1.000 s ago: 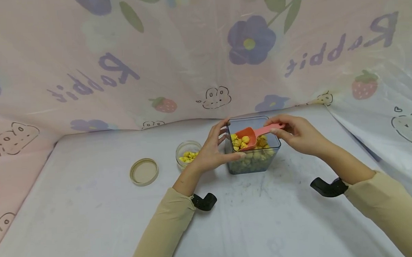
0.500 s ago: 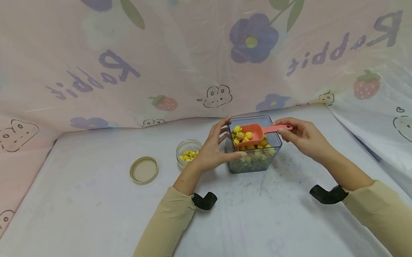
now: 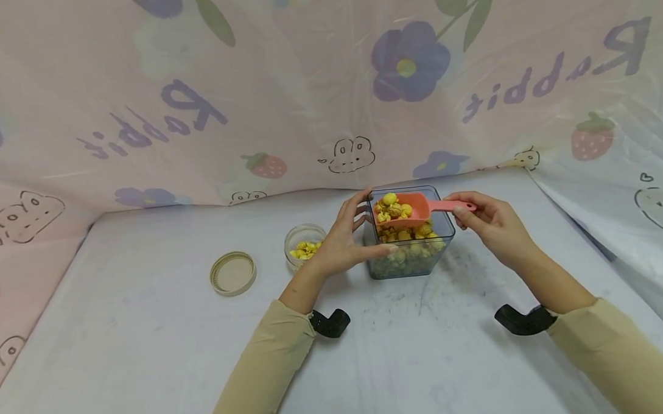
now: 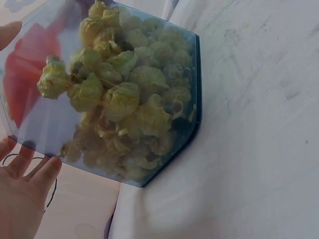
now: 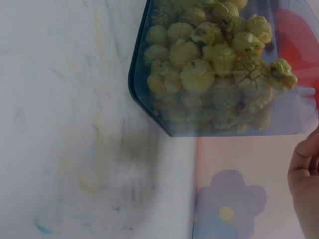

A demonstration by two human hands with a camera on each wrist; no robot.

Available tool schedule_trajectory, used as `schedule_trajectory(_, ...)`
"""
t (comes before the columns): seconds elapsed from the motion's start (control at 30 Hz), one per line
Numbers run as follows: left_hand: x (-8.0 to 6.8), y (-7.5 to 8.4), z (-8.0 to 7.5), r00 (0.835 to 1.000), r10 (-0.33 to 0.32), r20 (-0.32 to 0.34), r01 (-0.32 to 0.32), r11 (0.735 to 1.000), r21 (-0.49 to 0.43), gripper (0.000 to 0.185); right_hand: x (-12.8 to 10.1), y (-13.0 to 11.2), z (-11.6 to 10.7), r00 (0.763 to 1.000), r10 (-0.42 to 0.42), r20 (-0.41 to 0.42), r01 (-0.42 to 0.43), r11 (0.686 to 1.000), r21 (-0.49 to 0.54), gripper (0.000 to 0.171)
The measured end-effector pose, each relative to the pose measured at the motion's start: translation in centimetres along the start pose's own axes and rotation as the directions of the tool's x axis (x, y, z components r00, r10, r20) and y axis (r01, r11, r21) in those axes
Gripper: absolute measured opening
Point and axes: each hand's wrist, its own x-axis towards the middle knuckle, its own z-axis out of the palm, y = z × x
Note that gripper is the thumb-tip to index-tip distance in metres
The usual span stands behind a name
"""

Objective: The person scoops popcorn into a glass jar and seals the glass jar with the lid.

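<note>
A clear bluish plastic container (image 3: 407, 268) of yellow popcorn (image 4: 122, 99) stands upright on the table. My left hand (image 3: 340, 243) grips its left side, thumb along the front and fingers around the far left corner. My right hand (image 3: 488, 226) pinches the handle of a coral-pink scoop (image 3: 422, 209) between thumb and fingers. The scoop's bowl holds several pieces of popcorn, level in the container's mouth above the rest of the popcorn. In the right wrist view, the scoop shows as red through the container wall, with the right hand at the frame's edge.
Left of the container stands a small round clear jar (image 3: 299, 235) with some popcorn in it, partly hidden by my left hand. A beige round lid (image 3: 233, 274) lies further left. A printed curtain (image 3: 300, 98) hangs behind the white table (image 3: 149, 335).
My right hand has drawn the scoop slightly right and raised it, and its bowl has come level with popcorn in it. My left hand keeps its hold on the container.
</note>
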Motion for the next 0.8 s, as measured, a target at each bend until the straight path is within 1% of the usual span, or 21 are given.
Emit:
schedule_trajectory(0.23,0.0,0.0,-0.1,1.000,0.008,-0.001,-0.008,1.000,-0.011,0.101,0.0,-0.2,-0.1,0.999,-0.029,-0.019,0.031,0.997,0.067,0.016)
schedule_trajectory(0.33,0.0,0.0,-0.1,1.000,0.000,-0.001,0.000,1.000,-0.011,0.100,0.1,-0.4,-0.2,1.000,-0.026,-0.018,0.028,0.995,0.092,0.017)
schedule_trajectory(0.47,-0.1,0.3,-0.2,1.000,-0.017,0.000,0.017,1.000,0.001,0.100,0.1,-0.6,-0.2,1.000,-0.022,-0.014,0.024,0.995,0.099,0.018)
schedule_trajectory(0.53,-0.2,0.4,-0.2,1.000,-0.024,-0.002,0.024,0.999,0.021,0.101,0.1,-0.8,-0.3,1.000,-0.022,-0.017,0.023,0.996,0.086,0.018)
schedule_trajectory(0.67,-0.5,0.6,-0.2,0.999,-0.035,-0.014,0.036,0.995,0.097,0.101,0.1,-0.9,-0.3,0.999,-0.028,-0.023,0.029,0.998,0.062,0.017)
schedule_trajectory(0.8,-1.0,0.7,-0.2,0.998,-0.056,-0.030,0.060,0.984,0.169,0.102,0.2,-1.2,-0.3,0.999,-0.036,-0.028,0.038,0.995,0.088,0.016)
